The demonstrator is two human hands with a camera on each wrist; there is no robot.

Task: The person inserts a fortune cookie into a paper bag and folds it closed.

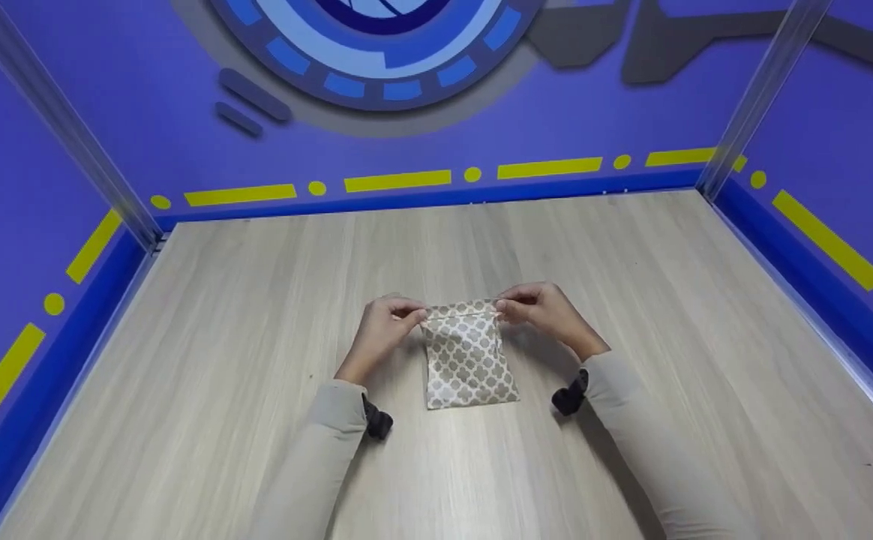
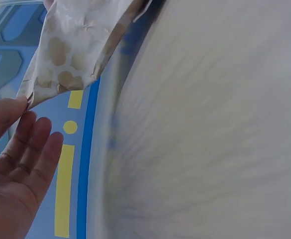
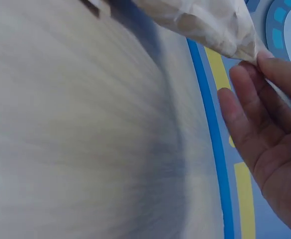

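A small fabric pouch [image 1: 468,361] with a beige and white lattice print hangs between both hands, its seamed top edge pulled straight. My left hand [image 1: 385,331] pinches the top left corner between thumb and index finger. At the top right corner, my right hand [image 1: 549,311] pinches the cloth the same way. In the left wrist view the left hand [image 2: 21,169] has its other fingers loosely extended below the pouch [image 2: 70,50]. The right wrist view shows the right hand [image 3: 269,134] at the gathered corner of the pouch [image 3: 205,25].
A light wood-grain table [image 1: 241,315] lies under the hands. Blue panels [image 1: 129,112] with yellow markings wall it in at the back and both sides, joined by metal corner posts [image 1: 766,90]. Black wrist straps [image 1: 571,394] sit over the beige sleeves [image 1: 646,442].
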